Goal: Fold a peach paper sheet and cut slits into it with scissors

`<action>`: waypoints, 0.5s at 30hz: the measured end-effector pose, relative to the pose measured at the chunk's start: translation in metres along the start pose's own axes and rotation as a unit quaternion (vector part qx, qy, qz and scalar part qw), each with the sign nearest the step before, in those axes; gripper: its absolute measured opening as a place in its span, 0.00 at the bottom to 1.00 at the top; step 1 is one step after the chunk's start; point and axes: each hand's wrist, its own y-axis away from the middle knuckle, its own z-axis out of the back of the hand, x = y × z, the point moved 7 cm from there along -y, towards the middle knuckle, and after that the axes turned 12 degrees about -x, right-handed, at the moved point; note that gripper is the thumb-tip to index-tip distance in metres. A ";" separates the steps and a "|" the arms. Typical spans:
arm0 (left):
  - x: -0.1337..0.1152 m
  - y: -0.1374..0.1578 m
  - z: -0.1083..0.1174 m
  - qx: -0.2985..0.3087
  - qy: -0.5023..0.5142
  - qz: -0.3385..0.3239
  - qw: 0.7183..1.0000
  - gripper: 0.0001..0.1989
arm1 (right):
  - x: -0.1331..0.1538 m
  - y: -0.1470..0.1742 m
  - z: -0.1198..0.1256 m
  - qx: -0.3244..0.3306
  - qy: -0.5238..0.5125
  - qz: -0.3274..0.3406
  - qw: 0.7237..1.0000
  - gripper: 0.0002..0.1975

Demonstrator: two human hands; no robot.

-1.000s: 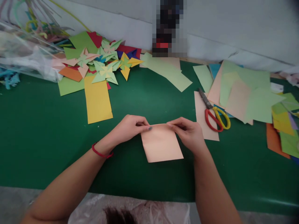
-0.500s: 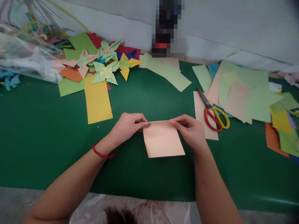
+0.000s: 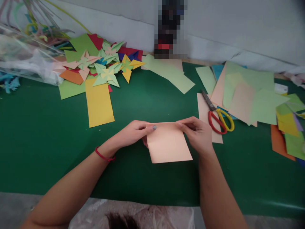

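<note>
A small peach-coloured sheet of paper [image 3: 168,143] is held between my two hands, just above the green table. My left hand [image 3: 134,133] pinches its upper left corner, thumb on top and fingers behind. At the upper right corner my right hand [image 3: 196,132] pinches the paper between thumb and fingers. The sheet's top edge looks folded. Close to my right hand lie scissors [image 3: 216,116] with one red and one yellow handle, on a pale pink paper strip [image 3: 203,105].
Folded paper stars [image 3: 107,73] lie on coloured sheets at the back left, with a yellow sheet [image 3: 100,105] in front. A clear plastic bag [image 3: 30,60] is at far left. Green and peach sheets [image 3: 262,105] are piled at right. Pale green strips [image 3: 169,73] lie by the wall.
My left hand has slid inward on the paper, its thumb now lying flatter over the corner. My right hand has shifted slightly right, and the sheet has come a little nearer.
</note>
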 end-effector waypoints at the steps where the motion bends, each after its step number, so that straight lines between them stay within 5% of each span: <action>1: 0.001 0.000 -0.001 0.005 0.006 0.009 1.000 0.18 | 0.000 0.000 0.000 -0.001 -0.001 -0.003 1.000 0.04; 6: 0.002 0.000 0.002 -0.005 -0.010 0.015 1.000 0.17 | 0.000 -0.001 -0.002 0.006 -0.003 -0.012 1.000 0.04; 10: -0.005 -0.001 0.009 -0.029 -0.092 -0.046 0.994 0.16 | 0.000 -0.001 -0.003 0.023 0.003 -0.018 1.000 0.04; 15: -0.007 -0.001 0.005 -0.029 -0.148 -0.086 0.985 0.16 | 0.001 0.006 -0.018 0.108 0.012 -0.016 0.994 0.04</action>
